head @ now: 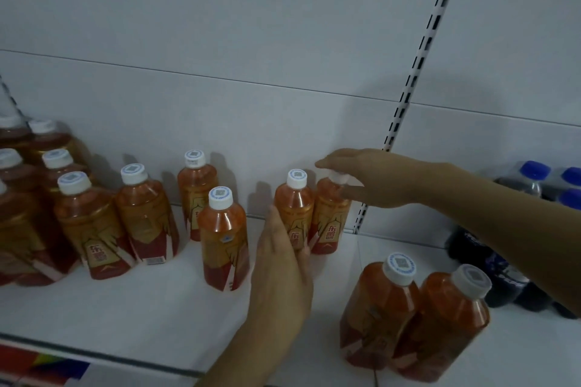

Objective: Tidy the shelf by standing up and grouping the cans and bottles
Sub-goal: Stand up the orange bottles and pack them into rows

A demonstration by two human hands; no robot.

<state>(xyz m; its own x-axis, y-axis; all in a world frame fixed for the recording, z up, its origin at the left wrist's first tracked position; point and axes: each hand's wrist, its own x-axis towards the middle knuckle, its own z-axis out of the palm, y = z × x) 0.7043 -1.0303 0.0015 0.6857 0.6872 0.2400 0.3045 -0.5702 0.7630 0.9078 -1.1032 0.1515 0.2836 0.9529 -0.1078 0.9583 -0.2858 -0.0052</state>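
Head view looks down on a white shelf [132, 308] with a white back panel [251, 41] and a slotted upright [418, 69]. Orange drink bottles with white caps stand across it, all upright. A tight cluster [47, 204] fills the left end. Right of it a lone bottle [196, 195] stands near the back panel, and another single bottle [224, 239] stands nearer the front edge. Further right, a pair stands side by side at the back: the left bottle of the pair [294, 214] and the right bottle of the pair [330, 217], touching or nearly so. The left hand [279, 273] has straight fingers laid flat against the left bottle of the pair, gripping nothing. The right hand [361, 179] reaches in from the right, its fingers spread over the cap of the right bottle and its thumb against the neck; whether it truly pinches is unclear. Two more orange bottles [415, 317] stand at the front right. Dark bottles with blue caps [528, 229] sit at the far right.
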